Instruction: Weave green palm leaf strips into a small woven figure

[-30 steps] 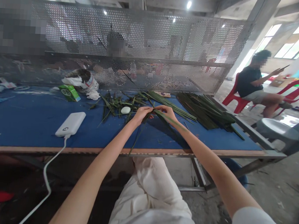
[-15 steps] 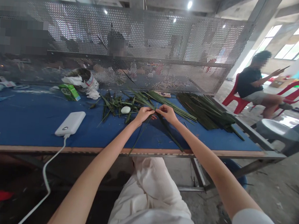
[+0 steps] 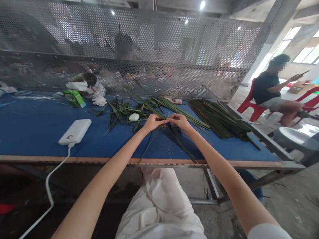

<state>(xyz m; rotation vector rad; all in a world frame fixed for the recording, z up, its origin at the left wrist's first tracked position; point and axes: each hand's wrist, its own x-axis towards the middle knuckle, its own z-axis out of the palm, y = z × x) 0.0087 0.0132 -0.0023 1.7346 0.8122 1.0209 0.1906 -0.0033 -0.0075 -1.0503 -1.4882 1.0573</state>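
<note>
My left hand (image 3: 153,123) and my right hand (image 3: 180,121) meet above the blue table, fingertips almost touching. Both are closed in a pinch on long green leaf strips (image 3: 183,146), whose crossing point is partly hidden by my fingers. Loose ends run down toward the table's front edge and up toward the mesh. Just left of my left hand lies a pale egg-shaped object (image 3: 134,117), among short cut leaf pieces (image 3: 119,111). Behind my right hand is a bundle of narrow green strips (image 3: 187,113).
Dark green leaves (image 3: 219,119) are piled at the right. On the left are a white power bank (image 3: 75,131) with a cable, a green box (image 3: 74,98) and a crumpled bag (image 3: 89,86). A perforated metal screen (image 3: 163,55) borders the back. One person (image 3: 269,84) sits at the right.
My fingers have shifted slightly at the crossing, and my right hand has moved a little to the right. The upper leaf strip now slants further left.
</note>
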